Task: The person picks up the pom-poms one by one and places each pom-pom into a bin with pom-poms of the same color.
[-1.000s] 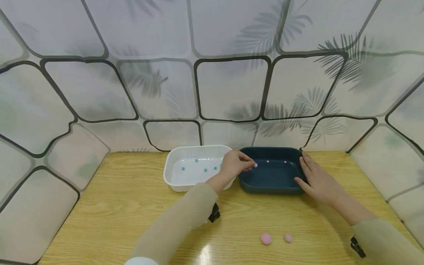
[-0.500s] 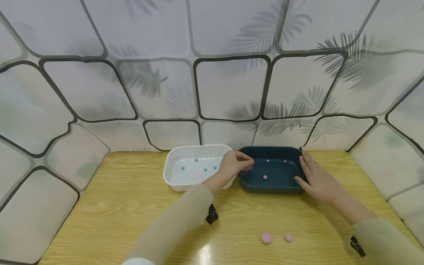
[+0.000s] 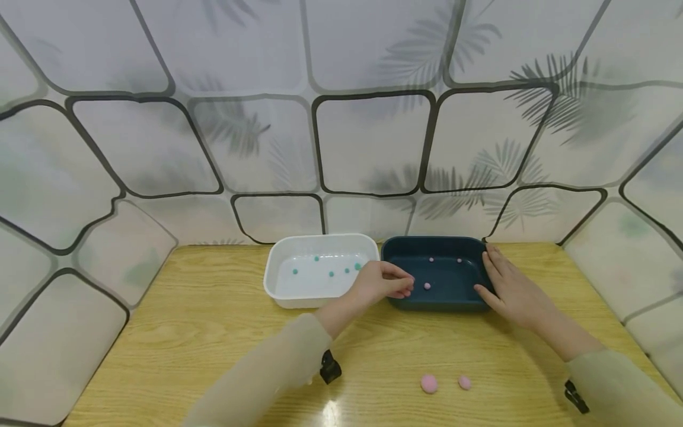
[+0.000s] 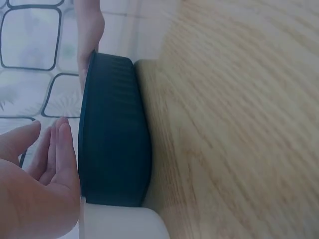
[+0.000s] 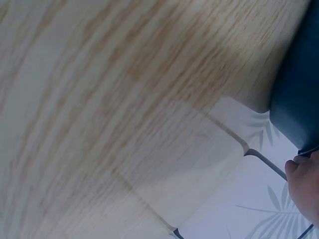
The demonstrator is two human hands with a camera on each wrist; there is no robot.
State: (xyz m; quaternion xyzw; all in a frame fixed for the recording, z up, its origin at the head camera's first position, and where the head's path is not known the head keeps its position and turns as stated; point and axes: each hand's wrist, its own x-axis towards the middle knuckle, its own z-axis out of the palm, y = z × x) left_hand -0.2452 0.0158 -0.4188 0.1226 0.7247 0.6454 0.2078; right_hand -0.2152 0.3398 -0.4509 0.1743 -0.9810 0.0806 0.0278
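My left hand (image 3: 380,283) hovers over the left end of a dark blue tray (image 3: 453,305). Seen from the left wrist, its thumb (image 4: 31,133) stands apart from the straight fingers, and nothing shows between them. Three small pink balls lie inside this tray; the nearest pink ball (image 3: 427,286) is just right of my left fingertips. Along the tray's right rim rests my right hand (image 3: 516,293), fingers extended and thumb near the front corner. In the right wrist view only part of the right hand (image 5: 305,184) shows, at the tray's edge.
A white tray (image 3: 299,302) with several teal balls, one being a teal ball (image 3: 295,271), stands left of the blue tray. Toward the front of the wooden table (image 3: 187,332) lie a larger pink ball (image 3: 429,384) and a smaller one. A patterned wall backdrop (image 3: 368,148) rises behind.
My left hand held a pink ball a second ago and has let it go; that ball now lies in the blue tray. The hand has since lowered slightly toward the front. My right hand stays put.
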